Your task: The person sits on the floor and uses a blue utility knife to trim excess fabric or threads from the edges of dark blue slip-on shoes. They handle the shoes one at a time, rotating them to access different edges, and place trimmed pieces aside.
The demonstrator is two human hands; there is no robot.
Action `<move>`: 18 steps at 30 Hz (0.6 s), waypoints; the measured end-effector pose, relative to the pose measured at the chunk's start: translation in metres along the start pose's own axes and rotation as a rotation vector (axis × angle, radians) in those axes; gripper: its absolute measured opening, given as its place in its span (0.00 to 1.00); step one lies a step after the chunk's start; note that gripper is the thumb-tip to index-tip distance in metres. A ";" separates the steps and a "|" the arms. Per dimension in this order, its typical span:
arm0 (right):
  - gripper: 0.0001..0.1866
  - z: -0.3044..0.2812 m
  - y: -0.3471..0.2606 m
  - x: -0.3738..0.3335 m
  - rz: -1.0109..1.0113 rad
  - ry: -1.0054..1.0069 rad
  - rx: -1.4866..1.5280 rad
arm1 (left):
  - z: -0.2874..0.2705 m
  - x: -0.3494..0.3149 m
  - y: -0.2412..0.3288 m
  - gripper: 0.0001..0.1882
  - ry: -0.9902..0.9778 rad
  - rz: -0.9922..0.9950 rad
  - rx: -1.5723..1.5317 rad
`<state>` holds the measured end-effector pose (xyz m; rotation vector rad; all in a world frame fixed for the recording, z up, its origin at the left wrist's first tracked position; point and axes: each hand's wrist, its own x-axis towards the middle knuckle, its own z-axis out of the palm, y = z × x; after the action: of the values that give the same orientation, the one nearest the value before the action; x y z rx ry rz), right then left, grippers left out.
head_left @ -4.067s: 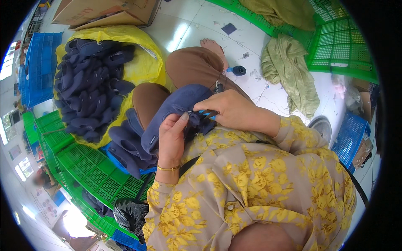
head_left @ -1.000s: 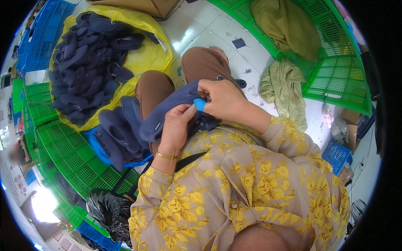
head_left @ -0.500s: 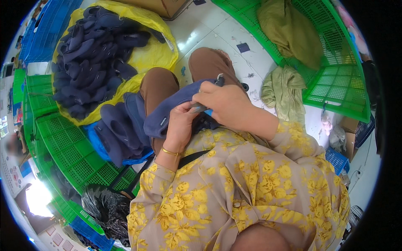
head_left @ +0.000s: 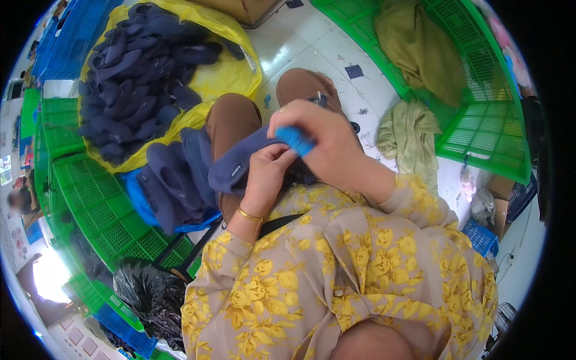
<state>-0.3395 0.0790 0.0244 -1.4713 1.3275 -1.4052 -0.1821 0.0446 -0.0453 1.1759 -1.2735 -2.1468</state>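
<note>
Over there the seated person has a navy slipper [head_left: 240,162] lying across the lap, the left hand's [head_left: 264,177] grip closed on its near edge, thumb and forefinger pinched. The right hand [head_left: 318,135] curls just above, a blue band [head_left: 294,140] at its fingers, too blurred for me to tell what its grip holds; a yellow sack [head_left: 225,75] of similar slippers [head_left: 135,78] stands beyond the knees, to the left.

Matt, soft-looking navy cloth [head_left: 243,152] lies under the left fingers [head_left: 270,153]; nearer the body from them sits a bracelet [head_left: 250,215] of smooth, glossy metal. Left of them is a sack [head_left: 231,71] of creased, shiny yellow plastic; well right, a perforated green plastic crate [head_left: 480,129]. Beyond, glossy floor tiles [head_left: 329,51].
</note>
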 end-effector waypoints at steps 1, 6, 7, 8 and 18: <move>0.05 -0.003 -0.009 0.004 0.154 0.029 0.243 | -0.002 0.002 -0.001 0.06 -0.006 -0.052 0.007; 0.04 -0.015 -0.015 0.013 0.309 0.049 0.463 | 0.014 -0.009 0.040 0.14 0.164 -0.055 0.145; 0.04 -0.017 -0.019 0.014 0.353 0.064 0.483 | 0.008 -0.008 0.041 0.10 0.134 0.001 0.149; 0.04 -0.019 -0.025 0.016 0.395 0.073 0.510 | 0.000 -0.007 0.048 0.11 0.092 0.023 0.230; 0.16 -0.136 -0.058 0.041 0.031 0.124 0.865 | -0.081 -0.020 0.118 0.15 -0.480 0.202 1.629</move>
<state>-0.4640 0.0753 0.1134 -0.7828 0.6358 -1.7528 -0.1151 -0.0462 0.0448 0.7577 -3.3530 -0.8960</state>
